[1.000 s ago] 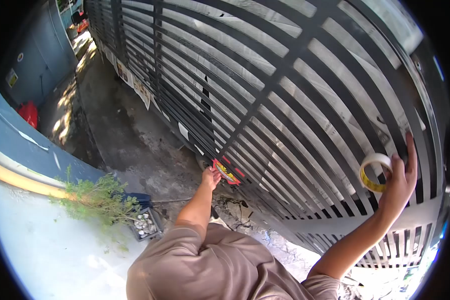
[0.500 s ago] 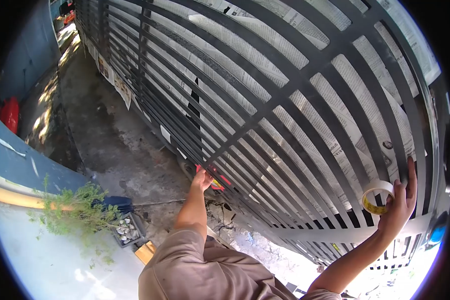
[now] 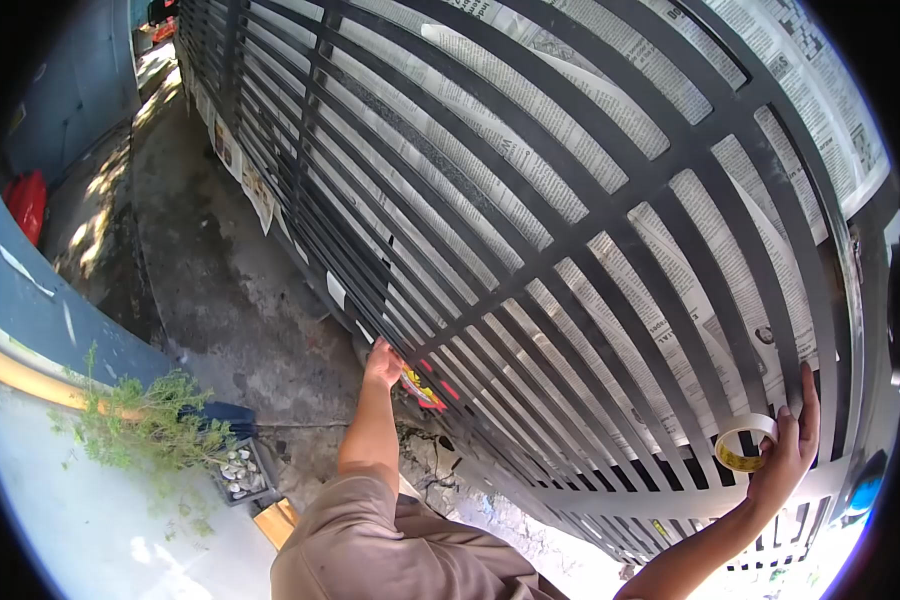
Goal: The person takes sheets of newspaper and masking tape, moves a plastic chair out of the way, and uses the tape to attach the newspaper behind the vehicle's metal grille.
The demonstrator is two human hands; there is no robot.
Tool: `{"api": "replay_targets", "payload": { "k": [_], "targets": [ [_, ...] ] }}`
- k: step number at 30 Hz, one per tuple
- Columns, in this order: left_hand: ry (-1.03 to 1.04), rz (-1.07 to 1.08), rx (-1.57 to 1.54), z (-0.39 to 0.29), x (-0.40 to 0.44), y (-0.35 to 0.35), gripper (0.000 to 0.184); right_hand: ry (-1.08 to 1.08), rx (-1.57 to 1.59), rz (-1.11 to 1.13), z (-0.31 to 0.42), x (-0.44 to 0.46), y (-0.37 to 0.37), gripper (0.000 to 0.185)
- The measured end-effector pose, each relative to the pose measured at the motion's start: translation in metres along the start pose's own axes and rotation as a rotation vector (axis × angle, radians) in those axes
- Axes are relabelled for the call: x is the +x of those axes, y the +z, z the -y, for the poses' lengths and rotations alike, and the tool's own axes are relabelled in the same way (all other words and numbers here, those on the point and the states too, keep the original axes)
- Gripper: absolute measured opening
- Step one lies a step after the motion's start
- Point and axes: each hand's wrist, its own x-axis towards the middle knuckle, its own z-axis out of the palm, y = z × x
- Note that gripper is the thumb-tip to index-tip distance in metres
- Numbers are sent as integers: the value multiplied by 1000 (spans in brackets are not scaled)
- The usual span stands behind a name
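Observation:
A dark slatted metal gate spans the view, with newspaper sheets behind its bars. My right hand is closed on a roll of tape near the gate's lower right, one finger stretched up against a bar. At the gate's lower edge, my left hand is closed beside a red and yellow printed piece. Whether its fingers hold that piece or the edge of the gate is hidden.
A leafy plant and a tray of pale stones are at the lower left, near a piece of wood. A red bag lies by the blue-grey wall. Concrete ground runs alongside the gate.
The view has shifted, showing more newspaper at the top right. Both hands appear lower in view, and my left hand has moved leftward from the printed piece's top corner. The tape stays in my right hand.

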Motion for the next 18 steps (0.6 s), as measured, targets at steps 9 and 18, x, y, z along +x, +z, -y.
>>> {"api": "replay_targets", "payload": {
  "k": [9,18],
  "targets": [
    [34,24,-299,-65,-7,61,35,42,-126,-22,2,4,-3,49],
    [99,138,-62,-77,9,55,33,105,-211,17,0,9,-17,54]
  ]
}}
